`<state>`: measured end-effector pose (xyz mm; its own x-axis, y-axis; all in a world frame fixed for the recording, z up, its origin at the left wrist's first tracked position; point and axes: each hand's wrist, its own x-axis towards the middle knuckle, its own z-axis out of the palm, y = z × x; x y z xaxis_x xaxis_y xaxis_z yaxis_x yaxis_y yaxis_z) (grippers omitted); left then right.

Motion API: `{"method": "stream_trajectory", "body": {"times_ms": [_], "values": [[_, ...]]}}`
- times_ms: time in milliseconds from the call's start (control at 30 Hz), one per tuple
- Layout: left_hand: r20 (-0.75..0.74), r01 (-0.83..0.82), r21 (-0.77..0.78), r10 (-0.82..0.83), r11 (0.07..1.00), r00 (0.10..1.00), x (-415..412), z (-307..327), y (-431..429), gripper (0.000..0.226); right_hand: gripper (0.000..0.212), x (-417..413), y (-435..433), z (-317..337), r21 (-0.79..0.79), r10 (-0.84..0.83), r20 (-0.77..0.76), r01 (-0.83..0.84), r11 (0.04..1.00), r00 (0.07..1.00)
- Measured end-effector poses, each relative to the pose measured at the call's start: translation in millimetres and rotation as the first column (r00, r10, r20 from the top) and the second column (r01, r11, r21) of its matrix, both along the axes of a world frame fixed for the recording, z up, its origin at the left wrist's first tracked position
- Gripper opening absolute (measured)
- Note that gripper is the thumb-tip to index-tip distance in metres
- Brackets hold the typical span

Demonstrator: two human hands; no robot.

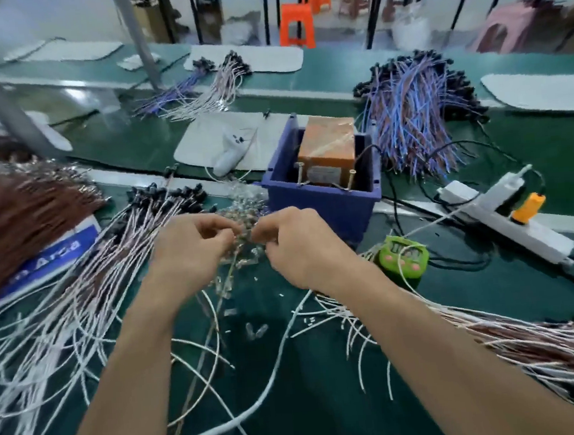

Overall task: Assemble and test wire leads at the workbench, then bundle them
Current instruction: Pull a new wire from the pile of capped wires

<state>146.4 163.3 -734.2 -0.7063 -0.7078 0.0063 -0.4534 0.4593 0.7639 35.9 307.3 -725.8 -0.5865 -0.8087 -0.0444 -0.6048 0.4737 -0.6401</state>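
at mid counter (310,404), pinching a thin wire lead (217,312) with curled fingers (223,234) of left hand (192,248) and right hand (298,247), nearly touching, just above a heap of clear connectors (242,196); grip detail blurred. flanked by white leads (79,302) fanned at left and a striped bundle (494,335) at right. beyond, a blue bin (325,197) holding an orange block (328,145), green timer (403,254) near the right wrist.

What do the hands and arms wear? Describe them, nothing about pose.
Left hand and right hand are bare: no gloves, rings, watch or wrist strap shows. Both forearms are uncovered, with no sleeve down to the frame's bottom edge.
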Motion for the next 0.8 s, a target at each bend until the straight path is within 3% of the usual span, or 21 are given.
{"method": "stream_trajectory", "body": {"times_ms": [67,167,267,400,667,800], "values": [[0.080,-0.154,-0.169,0.169,0.974,0.982,15.3,-4.6,-22.6,0.014,0.041,0.9,-35.9,0.8,0.106,0.099,-0.024,-0.096,0.990,0.995],[0.168,-0.241,-0.300,0.300,0.923,0.939,30.5,-11.1,-48.8,0.025,0.049,5.5,-79.7,0.5,0.265,0.240,-0.072,-0.214,0.940,0.968],[0.224,-0.239,-0.366,0.334,0.899,0.915,34.8,-22.8,-62.5,0.041,0.055,10.5,-110.3,-2.2,0.303,0.335,-0.179,-0.272,0.913,0.925],[0.334,-0.177,-0.337,0.293,0.925,0.896,30.0,-44.3,-66.7,0.047,0.038,5.0,-143.6,-11.6,0.328,0.379,-0.307,-0.277,0.903,0.873],[0.134,-0.275,-0.357,0.340,0.893,0.931,30.3,-74.4,-72.4,0.038,0.020,8.5,-166.0,-27.0,0.309,0.366,-0.486,-0.236,0.921,0.793],[-0.004,-0.371,-0.296,0.388,0.880,0.922,27.3,-76.9,-66.5,0.064,0.024,10.6,-159.1,-4.0,0.249,0.353,-0.542,-0.255,0.934,0.763]]}}
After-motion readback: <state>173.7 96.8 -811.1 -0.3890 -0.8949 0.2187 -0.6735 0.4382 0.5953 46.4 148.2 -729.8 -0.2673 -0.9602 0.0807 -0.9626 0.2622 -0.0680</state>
